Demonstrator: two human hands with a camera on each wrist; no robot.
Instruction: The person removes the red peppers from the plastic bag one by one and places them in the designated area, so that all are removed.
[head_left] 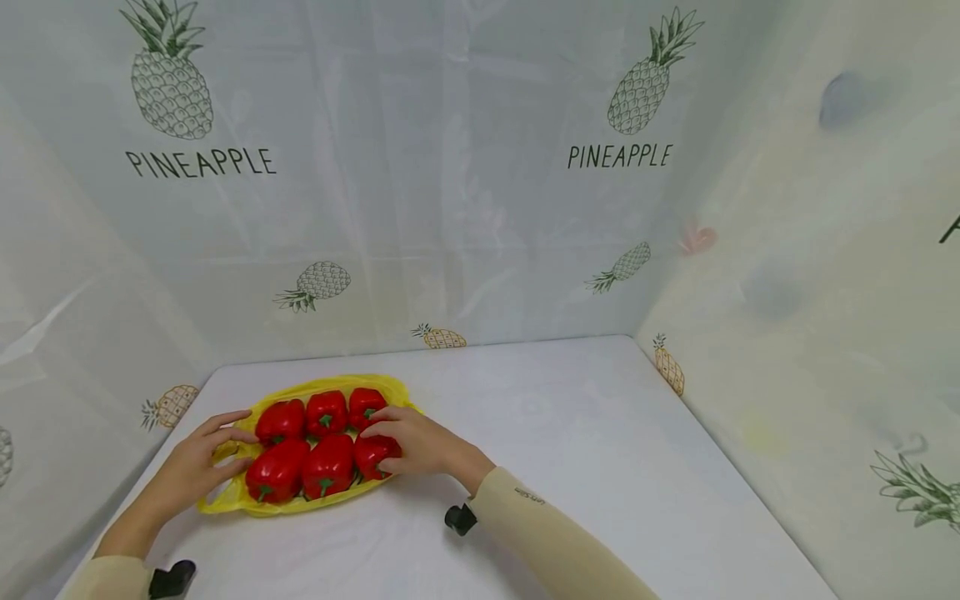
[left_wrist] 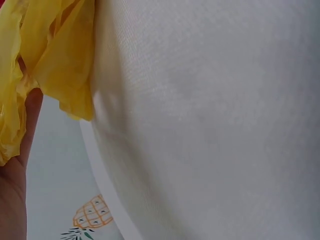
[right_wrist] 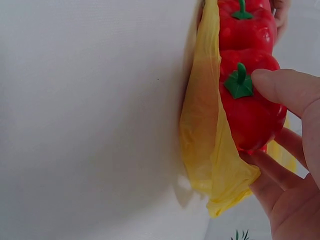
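Six red bell peppers (head_left: 322,446) lie on a yellow plastic bag (head_left: 225,500). The right hand (head_left: 412,442) curls round the end pepper (right_wrist: 250,107), plain in the right wrist view. The left hand (head_left: 197,462) touches the bag's edge, fingers relaxed.

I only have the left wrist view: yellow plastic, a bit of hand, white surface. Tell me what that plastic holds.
Observer: The yellow bag lies flat on the table with six red peppers on it, in two rows of three.
Operator: Report where the right hand is.
Observer: The right hand is at the bag's right end, its fingers curled round the end pepper of the near row.
Operator: Now place the left hand.
Observer: The left hand is at the bag's left end, its fingers touching the far row's left pepper.
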